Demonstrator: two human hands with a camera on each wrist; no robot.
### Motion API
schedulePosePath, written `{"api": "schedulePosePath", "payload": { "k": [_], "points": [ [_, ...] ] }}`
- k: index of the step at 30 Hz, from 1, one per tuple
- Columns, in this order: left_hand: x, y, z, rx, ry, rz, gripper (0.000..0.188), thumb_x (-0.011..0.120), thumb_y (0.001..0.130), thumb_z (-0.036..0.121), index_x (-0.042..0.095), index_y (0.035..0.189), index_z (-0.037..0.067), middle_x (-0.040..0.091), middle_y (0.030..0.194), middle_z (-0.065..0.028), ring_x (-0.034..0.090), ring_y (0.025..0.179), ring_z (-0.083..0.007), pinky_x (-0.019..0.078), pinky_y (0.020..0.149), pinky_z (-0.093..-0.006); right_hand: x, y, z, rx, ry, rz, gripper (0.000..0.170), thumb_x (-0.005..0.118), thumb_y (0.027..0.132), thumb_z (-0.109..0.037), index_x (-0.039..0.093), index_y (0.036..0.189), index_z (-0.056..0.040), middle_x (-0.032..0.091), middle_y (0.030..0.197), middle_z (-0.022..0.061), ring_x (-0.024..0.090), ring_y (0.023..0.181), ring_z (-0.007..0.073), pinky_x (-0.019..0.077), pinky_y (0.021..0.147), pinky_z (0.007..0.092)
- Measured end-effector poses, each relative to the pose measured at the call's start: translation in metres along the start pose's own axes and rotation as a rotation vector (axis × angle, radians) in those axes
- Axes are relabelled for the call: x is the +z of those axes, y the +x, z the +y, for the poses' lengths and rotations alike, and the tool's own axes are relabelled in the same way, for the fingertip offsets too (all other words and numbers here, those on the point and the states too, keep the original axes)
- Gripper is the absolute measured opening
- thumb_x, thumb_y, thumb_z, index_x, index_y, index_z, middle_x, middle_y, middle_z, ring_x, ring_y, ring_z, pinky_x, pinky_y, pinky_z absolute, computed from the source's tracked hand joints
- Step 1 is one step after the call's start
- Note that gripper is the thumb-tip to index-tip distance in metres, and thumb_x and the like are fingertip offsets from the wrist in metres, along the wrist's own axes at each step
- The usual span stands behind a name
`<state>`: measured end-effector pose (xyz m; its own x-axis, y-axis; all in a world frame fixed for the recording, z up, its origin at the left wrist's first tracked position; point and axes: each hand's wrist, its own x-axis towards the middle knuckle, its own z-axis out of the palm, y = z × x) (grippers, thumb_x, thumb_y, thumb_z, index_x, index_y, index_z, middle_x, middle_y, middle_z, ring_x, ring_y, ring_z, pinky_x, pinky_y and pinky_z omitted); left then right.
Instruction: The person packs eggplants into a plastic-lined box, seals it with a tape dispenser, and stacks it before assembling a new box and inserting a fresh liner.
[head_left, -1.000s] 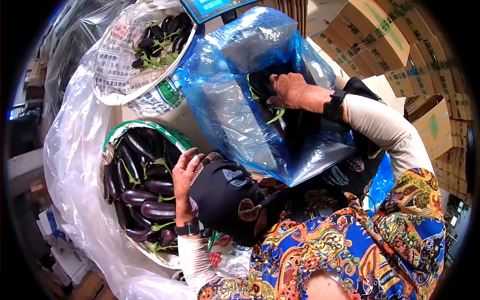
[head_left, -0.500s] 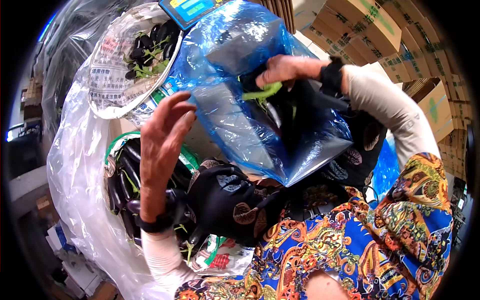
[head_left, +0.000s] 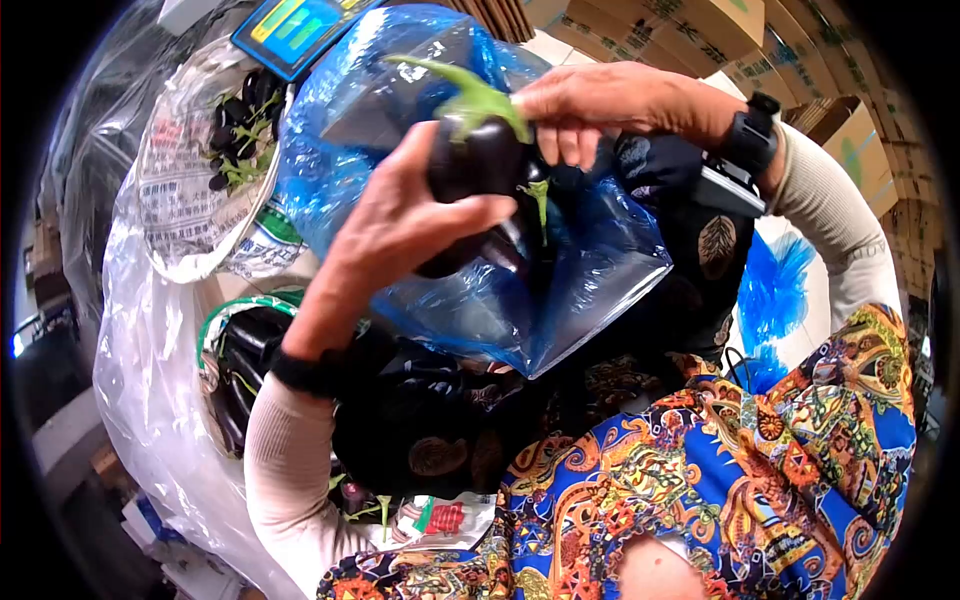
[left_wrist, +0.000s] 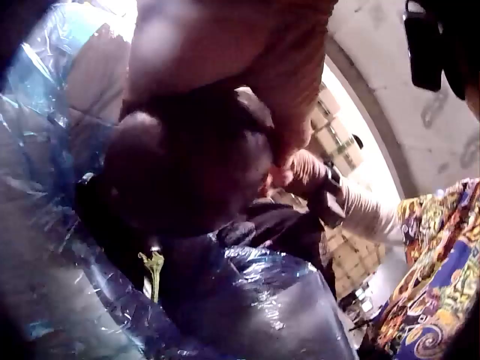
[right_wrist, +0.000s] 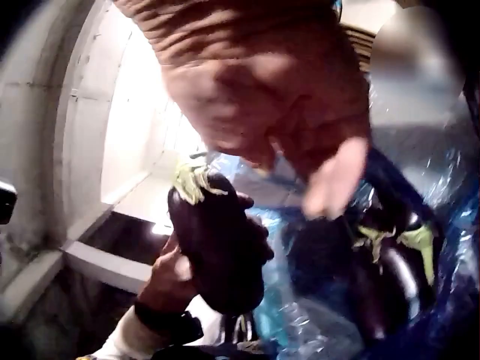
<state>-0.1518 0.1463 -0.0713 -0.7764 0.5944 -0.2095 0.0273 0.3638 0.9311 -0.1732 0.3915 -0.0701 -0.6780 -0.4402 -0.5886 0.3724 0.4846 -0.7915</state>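
A dark purple eggplant with a green cap and long stem is gripped by my left hand above the open blue plastic bag. Beside the cap is my right hand, fingers loosely bent; in the right wrist view, a gap shows between this hand and the held eggplant. Other eggplants lie inside the bag. My left hand partly covers the eggplant in the left wrist view.
A green-rimmed sack of eggplants stands at left, below a white sack with small eggplants. The blue scale sits behind the bag. Cardboard boxes fill the back right; clear plastic sheeting lies left.
My left hand has left the green-rimmed sack, moved up and right, and now grips an eggplant over the bag. My right hand has risen from the eggplants inside the bag.
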Motion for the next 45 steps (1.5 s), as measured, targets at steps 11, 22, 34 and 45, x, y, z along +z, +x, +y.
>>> {"api": "schedulePosePath", "payload": {
  "k": [11,22,34,45],
  "points": [
    [-0.046,-0.028,0.041,-0.072,-0.119,0.115,0.060,0.079,0.071,0.015,0.053,0.124,0.003,0.062,0.109,-0.0079,0.059,0.100,-0.0179,0.0461,0.090,-0.0307,0.065,0.049,0.049,-0.322,-1.518,-0.342,0.029,0.055,0.083,-0.025,0.068,0.107,-0.0143,0.060,0.122,0.0070,0.040,0.133,0.0335,0.0301,0.110,0.0507],
    [-0.047,-0.034,0.023,-0.067,-0.109,0.253,0.058,0.075,0.075,0.022,0.053,0.124,0.001,0.062,0.110,-0.0089,0.059,0.100,-0.0182,0.0452,0.091,-0.0320,0.040,0.059,0.047,-0.902,-1.513,-0.114,0.011,0.058,0.084,-0.013,0.064,0.092,-0.0105,0.067,0.081,0.0081,0.065,0.079,0.0274,0.0480,0.079,0.0443],
    [-0.038,-0.022,0.013,-0.036,-0.153,0.275,0.054,0.069,0.079,0.028,0.054,0.123,0.001,0.062,0.109,-0.0082,0.057,0.098,-0.0181,0.0448,0.089,-0.0305,-0.044,-0.034,-0.050,-0.712,-0.191,0.432,0.015,0.056,0.096,-0.014,0.065,0.095,-0.0023,0.065,0.091,0.0048,0.060,0.082,0.0123,0.0476,0.079,0.0276],
    [-0.007,0.019,-0.008,0.187,0.246,0.134,0.062,0.085,0.067,0.018,0.056,0.119,-0.001,0.065,0.105,-0.0120,0.063,0.096,-0.0215,0.0506,0.086,-0.0332,-0.015,-0.003,0.007,-0.326,0.425,0.307,0.027,0.051,0.100,-0.028,0.060,0.090,-0.0049,0.064,0.081,0.0052,0.063,0.072,0.0141,0.0534,0.067,0.0275]
  ]
}}
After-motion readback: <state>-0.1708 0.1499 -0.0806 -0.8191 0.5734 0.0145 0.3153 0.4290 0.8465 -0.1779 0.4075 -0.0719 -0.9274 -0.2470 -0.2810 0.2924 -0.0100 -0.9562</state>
